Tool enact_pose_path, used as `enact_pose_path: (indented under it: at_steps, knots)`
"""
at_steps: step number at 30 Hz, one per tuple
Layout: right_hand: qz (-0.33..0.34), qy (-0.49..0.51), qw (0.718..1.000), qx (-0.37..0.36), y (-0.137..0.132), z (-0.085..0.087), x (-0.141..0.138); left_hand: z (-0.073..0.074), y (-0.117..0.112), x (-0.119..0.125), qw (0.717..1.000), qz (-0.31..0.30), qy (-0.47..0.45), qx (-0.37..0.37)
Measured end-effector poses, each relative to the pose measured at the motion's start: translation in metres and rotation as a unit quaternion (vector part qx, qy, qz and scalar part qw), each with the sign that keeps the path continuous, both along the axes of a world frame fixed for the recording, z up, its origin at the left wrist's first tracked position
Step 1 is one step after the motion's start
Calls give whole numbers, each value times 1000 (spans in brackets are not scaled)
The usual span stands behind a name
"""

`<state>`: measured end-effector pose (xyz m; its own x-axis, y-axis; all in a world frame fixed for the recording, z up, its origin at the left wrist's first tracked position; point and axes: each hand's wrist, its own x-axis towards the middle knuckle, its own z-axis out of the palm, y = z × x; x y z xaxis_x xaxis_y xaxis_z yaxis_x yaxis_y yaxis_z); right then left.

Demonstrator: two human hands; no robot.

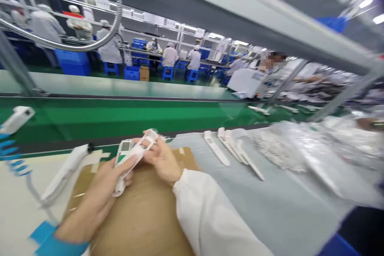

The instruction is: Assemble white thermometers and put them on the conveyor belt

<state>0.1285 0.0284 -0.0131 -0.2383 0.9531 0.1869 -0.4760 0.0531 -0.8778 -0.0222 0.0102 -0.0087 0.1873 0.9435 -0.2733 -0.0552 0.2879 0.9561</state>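
Observation:
A long, narrow white plastic shell [137, 155] is held slantwise between my two hands. My left hand [112, 176] wraps its fingers round the lower end. Near the upper end, my right hand [160, 160] has its fingers closed on the same shell. Just behind it, a white part with a grey window [124, 146] and a green area shows; whether my left fingers also hold it is unclear. Under both hands lies a brown cardboard sheet [150, 216]. A blue band [61, 244] circles my left wrist.
Several white plastic shells [216, 149] lie on grey padding [240, 204] to the right, beside clear plastic bags [312, 156]. At left rests a white handheld device [64, 172], near a coiled blue cord [13, 154]. A green conveyor belt [150, 114] runs behind; people work beyond.

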Motion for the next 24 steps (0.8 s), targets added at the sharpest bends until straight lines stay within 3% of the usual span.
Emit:
enact_pose_path:
  at_steps: [3,6,8,11,14,18,20,24]
  knots:
    - [-30,-11,999,23,5,-7,10,7,-1,1,999,16,25,25]
    - [-63,-15,998,-9,2,-7,20,12,-6,9,987,84,105,89]
    - [-67,-33,997,-32,-2,-6,24,14,-8,13,983,81,119,111]
    - [-88,-79,992,-45,-3,-9,31,18,-8,14,992,16,88,92]
    - [-82,-112,990,-10,1,-12,43,23,-8,8,993,-101,48,25]
    - [45,-140,988,51,3,-11,62,28,-11,-2,963,-260,7,-74]
    - [85,-148,984,53,2,-11,68,30,-11,-5,959,-272,13,-83]
    - [54,-145,985,75,1,-11,70,32,-8,-9,969,-233,56,-62]
